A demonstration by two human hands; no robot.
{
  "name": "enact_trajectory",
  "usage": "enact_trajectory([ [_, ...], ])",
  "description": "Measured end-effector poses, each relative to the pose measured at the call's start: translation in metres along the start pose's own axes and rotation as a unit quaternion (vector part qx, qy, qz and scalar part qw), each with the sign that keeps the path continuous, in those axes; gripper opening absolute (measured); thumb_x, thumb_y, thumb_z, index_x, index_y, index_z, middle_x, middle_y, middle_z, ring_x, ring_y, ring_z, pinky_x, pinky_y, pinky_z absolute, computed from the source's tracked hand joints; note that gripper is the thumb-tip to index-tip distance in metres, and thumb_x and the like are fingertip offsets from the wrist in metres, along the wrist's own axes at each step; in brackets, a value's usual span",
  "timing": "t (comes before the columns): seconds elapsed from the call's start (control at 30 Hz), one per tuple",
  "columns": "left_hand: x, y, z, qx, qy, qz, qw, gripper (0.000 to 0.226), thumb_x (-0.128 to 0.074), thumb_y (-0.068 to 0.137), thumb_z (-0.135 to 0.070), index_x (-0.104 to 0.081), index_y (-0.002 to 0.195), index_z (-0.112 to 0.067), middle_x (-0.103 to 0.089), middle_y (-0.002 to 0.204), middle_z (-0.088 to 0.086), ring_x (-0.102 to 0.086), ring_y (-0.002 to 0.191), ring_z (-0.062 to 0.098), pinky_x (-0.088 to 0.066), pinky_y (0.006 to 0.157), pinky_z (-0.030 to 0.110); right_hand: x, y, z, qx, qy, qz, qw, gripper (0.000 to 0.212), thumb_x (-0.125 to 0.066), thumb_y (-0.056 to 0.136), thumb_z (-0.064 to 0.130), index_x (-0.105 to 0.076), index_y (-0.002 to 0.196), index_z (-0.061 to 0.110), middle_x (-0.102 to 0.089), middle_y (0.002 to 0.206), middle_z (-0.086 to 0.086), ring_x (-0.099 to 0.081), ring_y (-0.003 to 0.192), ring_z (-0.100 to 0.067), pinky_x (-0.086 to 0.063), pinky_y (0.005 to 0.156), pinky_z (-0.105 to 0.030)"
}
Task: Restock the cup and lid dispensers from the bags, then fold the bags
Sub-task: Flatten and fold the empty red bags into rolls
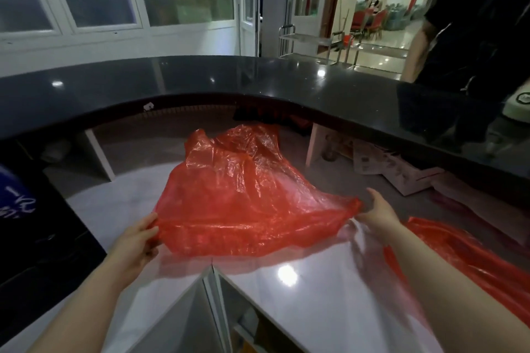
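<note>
Red bag (243, 198) spread on white counter (315, 289): left hand (137, 241) pinches its 8 o'clock corner, right hand (378, 212) its 3 o'clock corner; second red bag (464, 255) lies at 4 o'clock.

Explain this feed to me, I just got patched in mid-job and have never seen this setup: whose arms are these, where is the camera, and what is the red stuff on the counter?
There is no machine here. The arms belong to a person, and the one picture comes from a wide-angle camera worn on their head, looking forward and down, which is why the edges curve.

The left hand pinches the near left corner of a red bag, a thin see-through plastic one, spread over the pale counter. The right hand is at the bag's right corner; that side is blurred, so whether it grips is unclear. A second red bag lies further right on the same counter.

Behind runs a higher dark ledge. Another person in dark clothes stands beyond it at the right. No cups, lids or dispensers show in this picture.
</note>
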State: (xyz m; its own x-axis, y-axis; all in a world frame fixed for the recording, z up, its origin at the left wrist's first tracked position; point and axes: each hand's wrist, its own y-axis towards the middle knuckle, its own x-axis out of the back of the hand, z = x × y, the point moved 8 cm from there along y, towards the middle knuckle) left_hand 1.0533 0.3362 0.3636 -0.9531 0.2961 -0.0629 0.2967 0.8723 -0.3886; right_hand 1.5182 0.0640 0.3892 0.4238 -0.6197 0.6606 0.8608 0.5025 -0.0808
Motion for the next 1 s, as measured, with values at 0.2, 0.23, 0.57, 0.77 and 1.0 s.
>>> enact_trajectory([
  [0.2, 0.006, 0.004, 0.015, 0.012, 0.083, -0.007, 0.996, 0.055, -0.031, 0.095, 0.007, -0.048, 0.136, -0.025, -0.061, 0.091, -0.005, -0.051, 0.073, 0.014, -0.032, 0.064, 0.03, -0.034, 0.0, -0.01, -0.02, 0.05, 0.037, 0.998, 0.016, -0.073, 0.078, 0.001, -0.062, 0.087, 0.01, -0.068, 0.077, -0.017, -0.063, 0.065, -0.028, -0.055, 0.061, -0.043],
  [0.23, 0.007, 0.006, 0.017, 0.009, 0.095, -0.008, 0.995, 0.056, -0.03, 0.094, 0.009, -0.048, 0.137, -0.023, -0.06, 0.091, -0.004, -0.048, 0.069, 0.014, -0.03, 0.061, 0.029, -0.034, 0.0, -0.017, -0.042, 0.075, 0.023, 0.996, 0.015, -0.068, 0.08, -0.002, -0.06, 0.082, 0.011, -0.066, 0.073, -0.02, -0.062, 0.06, -0.03, -0.056, 0.058, -0.047],
  [0.57, 0.005, 0.005, -0.005, -0.141, 0.264, -0.075, 0.951, 0.061, -0.032, 0.087, 0.014, -0.051, 0.136, -0.018, -0.066, 0.108, 0.021, -0.059, 0.094, 0.044, -0.048, 0.078, 0.036, 0.056, -0.025, -0.048, -0.004, -0.063, -0.143, 0.988, 0.031, -0.053, 0.077, -0.008, -0.065, 0.096, 0.013, -0.066, 0.096, -0.01, -0.062, 0.092, -0.032, -0.044, 0.079, -0.034],
  [0.77, -0.007, -0.002, -0.008, -0.205, 0.359, -0.098, 0.905, 0.052, -0.041, 0.089, 0.008, -0.055, 0.133, -0.016, -0.062, 0.123, 0.012, -0.055, 0.114, 0.032, -0.04, 0.087, 0.034, 0.058, -0.05, -0.037, 0.101, -0.246, -0.092, 0.96, 0.015, -0.046, 0.085, 0.001, -0.048, 0.088, 0.016, -0.04, 0.087, -0.004, -0.046, 0.071, -0.03, -0.037, 0.064, -0.037],
  [1.0, -0.007, -0.017, 0.01, -0.19, 0.588, -0.14, 0.774, 0.073, -0.062, 0.079, -0.012, -0.033, 0.146, -0.019, -0.024, 0.155, 0.017, -0.027, 0.135, 0.041, -0.026, 0.11, 0.051, 0.038, -0.056, -0.051, 0.078, -0.286, 0.016, 0.955, 0.065, -0.072, 0.08, 0.036, -0.046, 0.136, 0.015, -0.048, 0.137, -0.01, -0.045, 0.125, -0.032, -0.04, 0.1, -0.04],
])
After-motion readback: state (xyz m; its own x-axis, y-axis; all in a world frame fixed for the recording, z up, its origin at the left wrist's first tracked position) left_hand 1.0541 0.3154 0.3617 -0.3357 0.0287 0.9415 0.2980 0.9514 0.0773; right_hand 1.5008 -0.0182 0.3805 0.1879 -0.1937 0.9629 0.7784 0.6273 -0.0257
